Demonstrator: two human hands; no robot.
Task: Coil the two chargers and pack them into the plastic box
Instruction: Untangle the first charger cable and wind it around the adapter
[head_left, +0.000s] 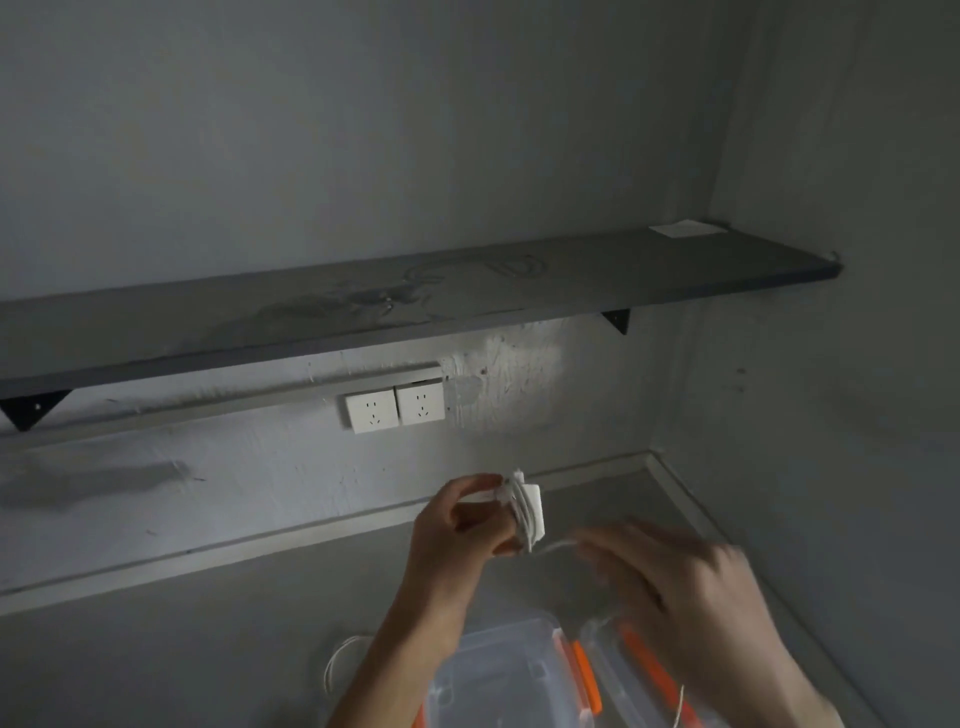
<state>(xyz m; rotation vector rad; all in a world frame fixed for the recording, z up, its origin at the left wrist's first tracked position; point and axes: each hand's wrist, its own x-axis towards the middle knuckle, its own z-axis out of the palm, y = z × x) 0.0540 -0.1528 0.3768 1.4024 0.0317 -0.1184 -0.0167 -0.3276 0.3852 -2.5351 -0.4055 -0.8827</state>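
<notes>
Below my left forearm a loose white cord (340, 657) lies uncoiled, probably the second charger's. My left hand (457, 525) grips the first charger (532, 512), which has several turns wound round it. My blurred right hand (675, 587) pinches its cable (558, 545). The plastic box (509, 670) beneath both hands seems unpacked.

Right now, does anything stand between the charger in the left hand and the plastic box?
No object does. The charger in the left hand is held up near the plastic box; only the blurred right hand reaches over part of it.
</notes>
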